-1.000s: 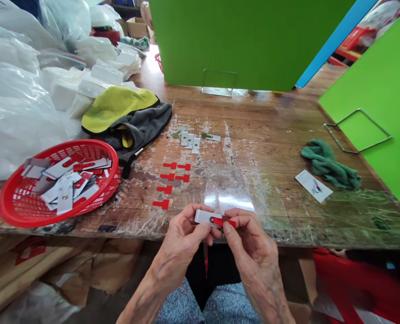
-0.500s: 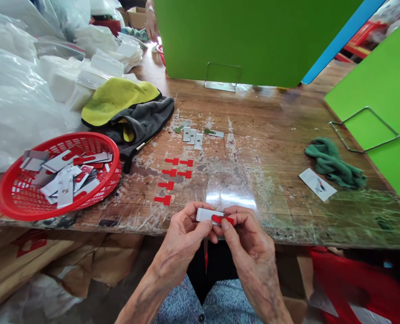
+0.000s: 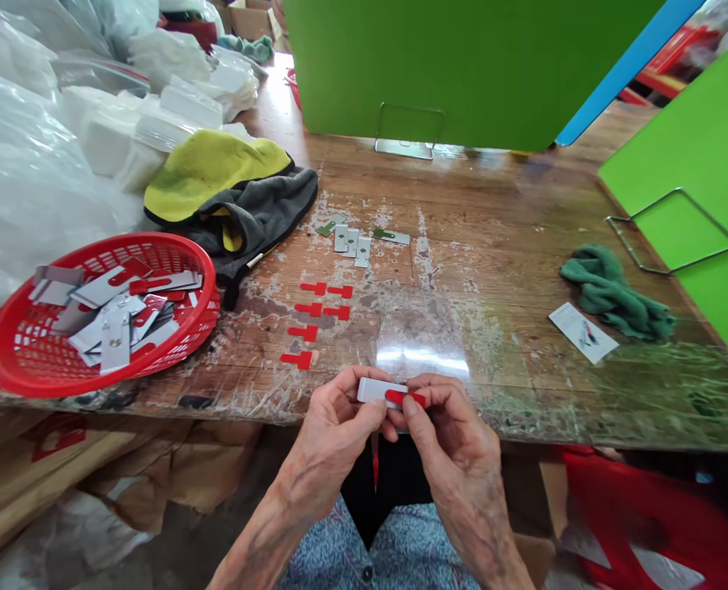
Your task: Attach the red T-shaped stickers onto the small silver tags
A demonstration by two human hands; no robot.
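Both hands meet at the table's front edge around one small flat piece. My left hand (image 3: 345, 422) pinches a white rectangular piece (image 3: 373, 390) between thumb and fingers. On its right end lies a red tab (image 3: 396, 397), which my right hand (image 3: 453, 430) grips with thumb and forefinger. Whether the two parts are fastened together I cannot tell. Left of the hands, several red T-shaped tabs (image 3: 302, 333) lie in loose rows on the wood. A red plastic basket (image 3: 7, 373) further left holds many white-and-red pieces (image 3: 116, 340).
Several white and green pieces (image 3: 352, 240) lie mid-table. A yellow-and-grey cloth (image 3: 222, 176) and plastic bags (image 3: 25, 197) fill the left. To the right are a green cloth (image 3: 616, 291) and a printed card (image 3: 584, 332). Green boards (image 3: 450, 74) on wire stands rise behind.
The view has shifted slightly. Another person's hand at the far back left is out of sight now. My hands keep the same hold on the white piece and red tab.
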